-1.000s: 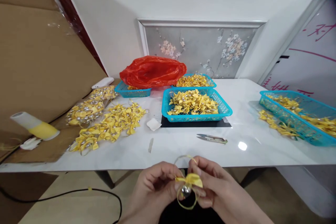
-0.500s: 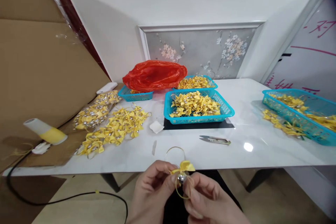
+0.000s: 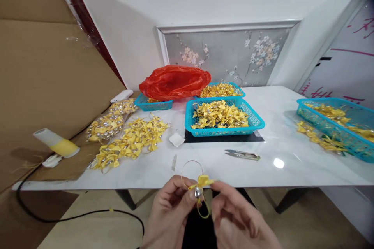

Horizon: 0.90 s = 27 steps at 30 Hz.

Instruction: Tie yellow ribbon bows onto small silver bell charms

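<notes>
The left hand (image 3: 171, 212) pinches a small yellow ribbon bow (image 3: 201, 182) between thumb and forefinger, holding it just below the near edge of the white surface (image 3: 222, 167). A silver bell (image 3: 198, 192) hangs at the middle of the bow, touching the left thumb tip, and a thin yellow cord loop (image 3: 204, 209) trails down from it between the two hands. A second fine loop rises from the bow over the edge of the surface. The right hand (image 3: 236, 221) sits just beside the bow, its fingers curled loosely and close to the hanging loop; whether they grip the cord cannot be told. On the surface, a pair of thread snips (image 3: 242, 155) lies a little beyond the hands. Farther back stands a blue basket (image 3: 257, 120) filled with yellow bows, resting on a dark mat, with a second basket behind it and a red plastic bag (image 3: 174, 81) to its left. A loose heap of bows (image 3: 134, 140) lies on the left part of the surface, near a small white pad (image 3: 177, 139). Another blue basket (image 3: 336, 128) of bows stands at the far right, and a spool of yellow thread (image 3: 57, 144) lies on the cardboard at the left.
</notes>
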{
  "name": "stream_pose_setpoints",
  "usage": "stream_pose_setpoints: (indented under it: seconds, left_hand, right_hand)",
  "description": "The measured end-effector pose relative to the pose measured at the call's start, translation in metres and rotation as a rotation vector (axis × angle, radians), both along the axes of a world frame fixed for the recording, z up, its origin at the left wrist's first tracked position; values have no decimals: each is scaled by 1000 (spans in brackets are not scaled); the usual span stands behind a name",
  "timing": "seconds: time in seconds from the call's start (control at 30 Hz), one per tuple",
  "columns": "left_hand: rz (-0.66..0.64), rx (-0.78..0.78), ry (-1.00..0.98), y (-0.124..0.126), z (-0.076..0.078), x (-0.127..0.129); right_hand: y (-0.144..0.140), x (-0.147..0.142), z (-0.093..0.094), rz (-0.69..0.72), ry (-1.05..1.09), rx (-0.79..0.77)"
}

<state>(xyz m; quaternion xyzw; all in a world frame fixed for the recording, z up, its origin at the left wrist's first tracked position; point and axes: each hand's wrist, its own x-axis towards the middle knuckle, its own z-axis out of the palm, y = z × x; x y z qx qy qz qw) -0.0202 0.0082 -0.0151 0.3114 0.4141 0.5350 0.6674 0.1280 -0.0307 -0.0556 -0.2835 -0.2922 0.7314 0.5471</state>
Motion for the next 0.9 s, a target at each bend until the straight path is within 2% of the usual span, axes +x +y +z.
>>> stream_pose_setpoints:
  seconds: [0.07, 0.13, 0.2, 0.33, 0.43, 0.6, 0.73, 0.9]
  left_hand:
    - [-62, 16, -10, -1, 2, -1]
    - [-123, 19, -30, -1, 4, 0]
    - [-157, 18, -63, -3, 4, 3]
    - [-212, -29, -111, -8, 1, 9]
    - [-265, -62, -132, -10, -3, 9]
    - [-317, -77, -127, -8, -11, 6]
    - [-323, -62, -61, -10, -18, 5]
    - [-320, -85, 33, -15, -15, 8]
  right_hand:
    - [5, 6, -3, -54, 62, -26]
    - [13, 11, -6, -51, 113, -28]
    - [19, 12, -9, 8, 154, -37]
    - [27, 9, -15, 214, 238, -24]
    - [30, 7, -15, 294, 278, -37]
    - [33, 9, -11, 325, 320, -104]
    - [32, 10, -16, 344, 311, -130]
    - [29, 12, -21, 337, 265, -153]
